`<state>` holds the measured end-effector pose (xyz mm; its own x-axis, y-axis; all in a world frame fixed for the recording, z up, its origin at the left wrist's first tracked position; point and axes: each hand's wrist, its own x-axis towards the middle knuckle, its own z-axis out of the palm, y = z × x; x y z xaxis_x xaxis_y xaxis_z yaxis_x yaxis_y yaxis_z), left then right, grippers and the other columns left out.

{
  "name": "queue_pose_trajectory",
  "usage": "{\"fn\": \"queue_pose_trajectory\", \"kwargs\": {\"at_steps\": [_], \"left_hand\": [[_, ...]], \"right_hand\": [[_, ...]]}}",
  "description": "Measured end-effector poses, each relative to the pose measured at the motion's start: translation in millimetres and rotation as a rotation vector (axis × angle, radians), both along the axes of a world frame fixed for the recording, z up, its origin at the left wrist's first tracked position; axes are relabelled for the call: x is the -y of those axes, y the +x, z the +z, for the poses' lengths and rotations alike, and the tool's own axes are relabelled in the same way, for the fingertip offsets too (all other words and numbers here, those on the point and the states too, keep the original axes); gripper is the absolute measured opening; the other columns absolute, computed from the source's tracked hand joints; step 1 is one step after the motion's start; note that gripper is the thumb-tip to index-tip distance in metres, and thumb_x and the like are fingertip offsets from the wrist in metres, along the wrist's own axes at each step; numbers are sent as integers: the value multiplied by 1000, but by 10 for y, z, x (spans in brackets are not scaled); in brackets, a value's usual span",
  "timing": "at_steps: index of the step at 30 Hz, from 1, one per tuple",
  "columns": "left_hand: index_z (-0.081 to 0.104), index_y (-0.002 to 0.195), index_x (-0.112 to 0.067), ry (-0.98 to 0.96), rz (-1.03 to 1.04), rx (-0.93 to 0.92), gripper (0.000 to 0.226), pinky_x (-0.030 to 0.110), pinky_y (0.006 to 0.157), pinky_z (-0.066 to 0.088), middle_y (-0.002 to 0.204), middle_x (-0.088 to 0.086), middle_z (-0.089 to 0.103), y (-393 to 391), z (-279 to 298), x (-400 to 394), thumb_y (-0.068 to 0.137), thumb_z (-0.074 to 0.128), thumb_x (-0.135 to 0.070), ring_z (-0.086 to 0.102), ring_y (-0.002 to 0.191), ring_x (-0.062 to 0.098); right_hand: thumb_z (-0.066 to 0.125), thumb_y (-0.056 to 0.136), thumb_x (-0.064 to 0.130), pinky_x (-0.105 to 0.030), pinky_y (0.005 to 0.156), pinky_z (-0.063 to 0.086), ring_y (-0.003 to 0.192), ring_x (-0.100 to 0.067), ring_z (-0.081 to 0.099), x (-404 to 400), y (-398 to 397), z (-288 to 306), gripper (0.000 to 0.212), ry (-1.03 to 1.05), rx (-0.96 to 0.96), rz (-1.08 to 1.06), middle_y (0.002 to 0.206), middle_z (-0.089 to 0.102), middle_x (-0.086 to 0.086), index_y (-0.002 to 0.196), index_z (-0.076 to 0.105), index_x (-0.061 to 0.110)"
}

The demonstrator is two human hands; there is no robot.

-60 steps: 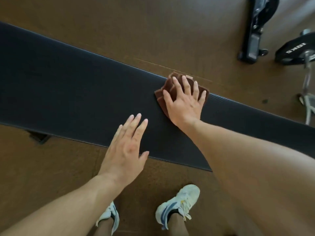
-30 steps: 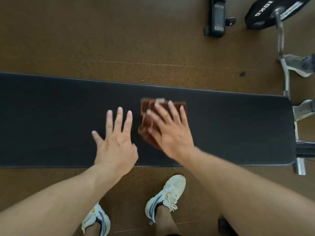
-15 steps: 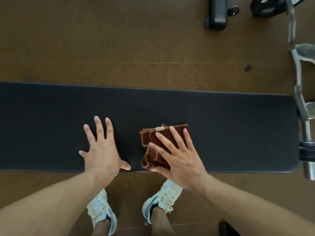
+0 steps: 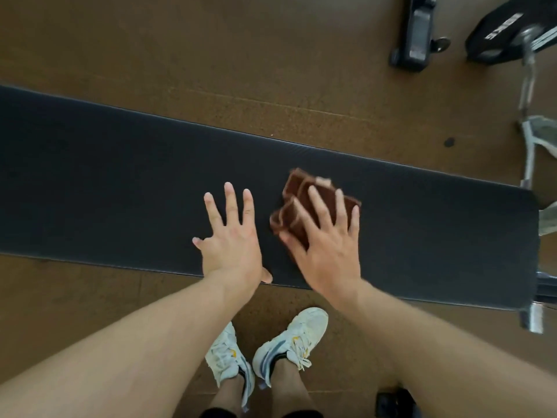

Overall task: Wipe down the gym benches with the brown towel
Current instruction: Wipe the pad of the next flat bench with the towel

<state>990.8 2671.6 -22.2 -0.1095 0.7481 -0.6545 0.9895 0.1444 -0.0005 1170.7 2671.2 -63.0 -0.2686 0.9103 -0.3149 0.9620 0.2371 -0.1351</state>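
Observation:
A long black padded gym bench (image 4: 120, 182) runs across the view, tilted down toward the right. The folded brown towel (image 4: 297, 191) lies on the pad right of centre. My right hand (image 4: 325, 242) presses flat on the towel with fingers spread, covering its near part. My left hand (image 4: 230, 239) rests flat on the bare pad just left of the towel, fingers apart, holding nothing; its thumb hangs over the near edge.
Brown gym floor lies on both sides of the bench. A black machine foot (image 4: 414, 34) and a black weight plate (image 4: 506, 31) on a chrome bar (image 4: 527, 95) stand at the far right. The bench's metal frame end (image 4: 533, 315) sticks out at right. My white shoes (image 4: 286, 342) stand below the bench.
My right hand has pushed the towel away from the near edge toward the middle of the pad. The left hand stays flat beside it. The view has tilted.

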Motion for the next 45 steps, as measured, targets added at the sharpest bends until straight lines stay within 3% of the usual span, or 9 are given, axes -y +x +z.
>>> {"fn": "queue_pose_trajectory", "kwargs": {"at_steps": [6, 14, 18, 21, 24, 30, 37, 41, 45], "left_hand": [[-14, 158, -33, 182, 135, 399, 125, 34, 112, 40, 165, -11, -26, -620, 141, 472, 80, 83, -42, -7, 156, 14], [-7, 158, -38, 330, 416, 422, 125, 36, 119, 16, 166, -19, -19, -1142, -22, 1076, 78, 86, -18, -19, 151, -1], [-7, 159, -35, 363, 429, 376, 127, 38, 123, 12, 168, -13, -14, -1074, -65, 1136, 76, 84, -5, -17, 153, 3], [-7, 160, -32, 363, 418, 362, 125, 45, 126, 16, 169, -9, -13, -845, -48, 1074, 75, 75, 8, -16, 154, 8], [-12, 159, -34, 315, 353, 378, 124, 45, 126, 14, 168, -8, -18, -494, 8, 975, 80, 79, -7, -20, 153, 8], [-24, 153, -43, 247, 167, 508, 132, 40, 125, 18, 163, -17, -29, 456, 57, 624, 80, 84, -24, -24, 151, 5], [-39, 144, -43, 199, 170, 497, 134, 38, 121, 7, 160, -15, -36, 1470, 77, 244, 84, 81, -32, -24, 150, 9], [-38, 146, -39, 163, 126, 388, 137, 52, 124, 5, 162, -10, -33, 1667, 1, 187, 82, 82, -33, -25, 151, 14], [-34, 147, -39, 132, 104, 354, 124, 58, 124, 1, 162, -8, -35, 1831, 27, 178, 89, 72, -14, -33, 149, 16]], "right_hand": [[24, 104, 72, -67, 126, 17, 163, -35, 1, 233, 363, 149, 67, -119, 136, 379, 174, 21, 2, 163, 16, 44], [25, 98, 79, -62, 127, -7, 162, -30, -8, -1111, -1118, 55, 73, -87, -78, -380, 176, 6, 10, 161, 27, 44], [39, 100, 71, -64, 126, 4, 162, -35, 6, -415, -1539, -12, 63, 56, -135, 143, 172, 26, 5, 156, 42, 42], [43, 104, 63, -64, 126, 11, 162, -35, 11, 241, -1192, -80, 56, 67, -146, 506, 170, 34, 5, 155, 46, 41], [43, 107, 56, -63, 127, 11, 163, -33, 4, 619, -480, -109, 54, 16, -108, 504, 173, 25, 6, 159, 38, 42], [38, 111, 53, -61, 128, 10, 163, -23, -4, 766, 1045, 82, 52, -100, 21, -130, 174, 19, 11, 161, 29, 43], [29, 106, 66, -62, 126, -11, 162, -27, -10, -1020, 1236, 90, 61, -120, -127, -426, 176, 8, 11, 162, 29, 42], [28, 106, 66, -62, 127, -8, 162, -28, -3, -1198, 1256, -29, 61, -51, -128, -245, 175, 16, 10, 161, 33, 40], [44, 106, 57, -65, 126, 12, 163, -29, 3, 143, 1808, -32, 56, 58, -124, 11, 173, 25, 7, 158, 41, 37]]}}
